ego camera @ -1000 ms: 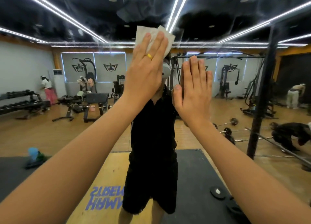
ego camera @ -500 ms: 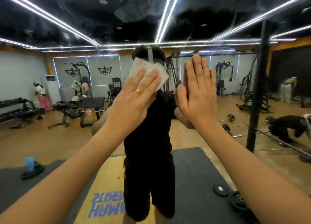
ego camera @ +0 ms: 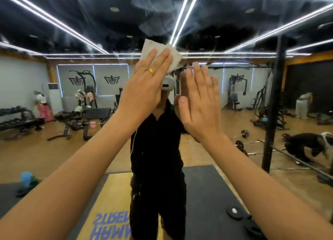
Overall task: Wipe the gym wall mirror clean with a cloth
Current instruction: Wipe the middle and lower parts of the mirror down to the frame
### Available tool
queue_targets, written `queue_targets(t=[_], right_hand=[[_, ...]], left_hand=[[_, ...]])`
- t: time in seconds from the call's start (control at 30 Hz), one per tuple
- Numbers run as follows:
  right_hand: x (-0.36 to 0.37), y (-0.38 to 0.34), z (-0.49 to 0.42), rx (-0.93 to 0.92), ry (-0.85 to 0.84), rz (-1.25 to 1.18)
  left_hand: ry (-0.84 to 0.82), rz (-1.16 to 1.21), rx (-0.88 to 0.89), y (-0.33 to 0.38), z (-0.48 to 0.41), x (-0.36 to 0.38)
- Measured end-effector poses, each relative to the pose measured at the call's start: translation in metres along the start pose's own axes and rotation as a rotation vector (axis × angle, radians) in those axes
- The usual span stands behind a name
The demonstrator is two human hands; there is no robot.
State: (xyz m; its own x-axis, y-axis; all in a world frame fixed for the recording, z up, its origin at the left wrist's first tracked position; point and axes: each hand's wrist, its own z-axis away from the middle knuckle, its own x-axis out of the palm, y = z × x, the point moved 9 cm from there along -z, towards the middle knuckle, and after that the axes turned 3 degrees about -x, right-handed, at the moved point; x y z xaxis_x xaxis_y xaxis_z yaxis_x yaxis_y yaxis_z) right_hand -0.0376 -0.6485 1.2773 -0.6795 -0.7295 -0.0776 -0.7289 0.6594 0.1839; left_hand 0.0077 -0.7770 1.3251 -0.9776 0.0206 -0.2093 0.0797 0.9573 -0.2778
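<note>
Pressing the cloth (ego camera: 172, 59) flat against the mirror (ego camera: 72, 34) is the job of my left hand (ego camera: 144, 90). Its fingers are straight and close together, the palm is spread over the fabric, and nothing curls round it. The cloth is trapped between hand and glass, high on the pane just above my reflected head, with its upper corners showing past my fingertips. A flat hand spreads the pressure over the whole pad, so the fabric meets the glass evenly rather than along one ridge.

My right hand (ego camera: 200, 106) is just beside the left, fully open, fingers straight and pointing up, holding nothing. Its reflection meets it along the thumb edge, so I judge that the palm lies against the glass. Its likely purpose is a brace that steadies my body while both arms reach up and forward.

Hazy streaks (ego camera: 153, 25) show on the glass directly above the cloth, across the reflected ceiling. I judge that zone unfinished, so the next stroke should travel upward into it.

Caution: the bare right palm may leave prints, and that patch may need its own pass with the cloth.
</note>
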Motion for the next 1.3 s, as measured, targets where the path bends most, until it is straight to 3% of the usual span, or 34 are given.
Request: queue_targets(t=[0.13,0.23,0.37,0.53,0.67,0.97,1.3], right_hand=[[0.027,-0.017,-0.01,-0.033,-0.071,0.052],[0.032,-0.016,-0.006,-0.027,-0.069,0.13],[0.033,-0.019,-0.008,-0.032,-0.053,0.133],[0.031,-0.015,-0.007,-0.011,-0.051,0.113],[0.03,-0.015,-0.006,-0.001,-0.045,0.078],[0.029,-0.017,-0.004,-0.03,-0.041,0.104],[0.03,-0.014,-0.003,-0.016,-0.032,0.08]], left_hand=[[0.098,0.035,-0.268,-0.055,0.016,-0.035],[0.118,0.045,-0.347,-0.06,0.013,-0.042],[0.075,0.057,-0.241,-0.034,-0.02,-0.028],[-0.044,0.047,0.08,0.023,-0.053,-0.002],[-0.126,0.008,0.218,0.021,-0.048,0.001],[0.038,0.075,-0.201,-0.036,0.047,-0.027],[0.051,0.055,-0.154,-0.027,0.003,-0.022]])
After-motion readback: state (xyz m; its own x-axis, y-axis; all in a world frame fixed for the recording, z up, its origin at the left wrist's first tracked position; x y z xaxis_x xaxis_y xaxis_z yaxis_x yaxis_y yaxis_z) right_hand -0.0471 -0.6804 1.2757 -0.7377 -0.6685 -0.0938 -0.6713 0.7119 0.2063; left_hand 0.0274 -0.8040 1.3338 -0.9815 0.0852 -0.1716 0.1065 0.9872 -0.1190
